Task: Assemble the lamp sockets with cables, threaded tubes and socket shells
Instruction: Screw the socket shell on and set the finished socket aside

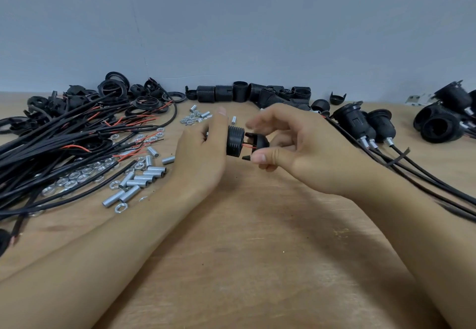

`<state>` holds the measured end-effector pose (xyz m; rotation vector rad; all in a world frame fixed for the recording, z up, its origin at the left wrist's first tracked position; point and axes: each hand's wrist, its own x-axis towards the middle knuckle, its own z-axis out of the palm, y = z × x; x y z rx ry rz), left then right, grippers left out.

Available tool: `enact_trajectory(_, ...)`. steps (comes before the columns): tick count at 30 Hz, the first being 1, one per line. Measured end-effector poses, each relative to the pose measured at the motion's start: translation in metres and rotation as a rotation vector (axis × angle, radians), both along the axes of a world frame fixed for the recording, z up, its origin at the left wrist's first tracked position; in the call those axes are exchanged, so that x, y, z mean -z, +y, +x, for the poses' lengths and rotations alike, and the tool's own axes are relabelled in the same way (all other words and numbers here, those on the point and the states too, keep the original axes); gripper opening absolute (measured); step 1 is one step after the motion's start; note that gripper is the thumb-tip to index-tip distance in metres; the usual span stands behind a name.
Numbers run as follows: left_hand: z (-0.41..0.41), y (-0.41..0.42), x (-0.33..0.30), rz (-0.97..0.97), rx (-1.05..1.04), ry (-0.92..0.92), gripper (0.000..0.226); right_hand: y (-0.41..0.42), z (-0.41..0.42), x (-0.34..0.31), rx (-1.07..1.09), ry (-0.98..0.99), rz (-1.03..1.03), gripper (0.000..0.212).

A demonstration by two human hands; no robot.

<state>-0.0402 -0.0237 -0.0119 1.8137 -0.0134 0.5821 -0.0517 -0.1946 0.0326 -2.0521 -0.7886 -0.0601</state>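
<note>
Head view: socket shell [235, 141] between left fingers [219, 125]

I saw soft, even light with faint shadows on the table [257, 238] and no glare. Wide-angle bending curved the edges at 3 and 9 o'clock, and the right hand's fingers [260, 122] were motion-blurred.

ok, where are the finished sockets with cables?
Head view, right side of the wooden table: the finished black sockets with cables lie just beyond the right hand, cables trailing toward the right edge.
</note>
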Motion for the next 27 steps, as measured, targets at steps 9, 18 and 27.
enact_trajectory(9, -0.003, 0.0, -0.002, -0.013, 0.007, 0.018, 0.048, 0.008, 0.002, 0.008, 0.096, -0.064, 0.11, 0.034)
enact_trajectory(18, -0.002, -0.002, 0.001, -0.015, 0.038, 0.111, 0.054, 0.006, 0.003, 0.007, 0.032, 0.048, 0.142, 0.035)
enact_trajectory(27, -0.012, -0.001, -0.014, -0.479, 0.537, 0.292, 0.052, -0.004, 0.007, 0.001, -0.033, 0.228, 0.33, 0.023)
